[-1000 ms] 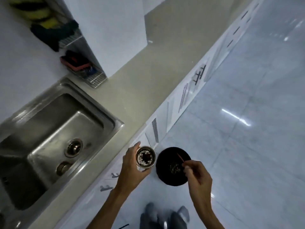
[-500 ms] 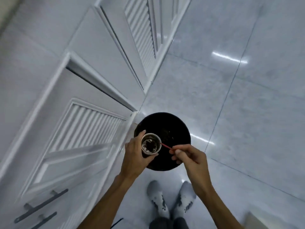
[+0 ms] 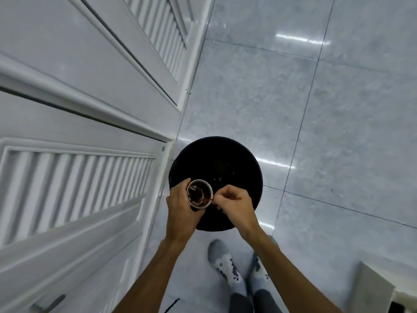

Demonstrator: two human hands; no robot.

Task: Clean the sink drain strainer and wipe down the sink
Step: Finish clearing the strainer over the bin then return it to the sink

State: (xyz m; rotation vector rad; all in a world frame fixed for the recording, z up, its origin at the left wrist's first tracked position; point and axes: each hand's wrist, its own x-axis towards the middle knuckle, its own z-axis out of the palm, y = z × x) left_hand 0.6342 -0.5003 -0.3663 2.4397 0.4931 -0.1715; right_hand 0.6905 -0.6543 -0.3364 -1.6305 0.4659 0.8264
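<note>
White-grey glossy floor tiles (image 3: 338, 109) fill most of the view, with ceiling lights reflecting off them. On the left runs a bank of white louvred cabinet doors (image 3: 67, 177). The sink isn't in shot at all, so no clue what shape it's in.

A round black bin (image 3: 225, 159) sits on the floor right against the cabinet base. It's open-topped and too dark inside to see much beyond a few specks. Just below it are the person's grey-and-white shoes (image 3: 225, 265).

Both hands are over the near edge of the bin. The left hand (image 3: 180, 211) has its fingers and thumb wrapped around the metal cup-shaped drain strainer (image 3: 199, 194), holding it mouth-up. The right hand (image 3: 234, 204) has its fingers bunched up, pinching a thin red stick (image 3: 208, 200), and the tip of that reaches over the rim into the cup. There's dark gunk stuck to the inside wall and bottom of the strainer.

So my read is that this is the strainer-cleaning step, picking crud loose so it drops in the bin. It doesn't look finished, since there's plenty of muck left in there. I'd say the next move is working the stick round the wall and then tipping the cup toward the bin so the bits fall in and not on the tiles. Go gentle though, that stick looks like it'd snap easily. The rinse and the sink wipe-down both look like they're yet to come.
</note>
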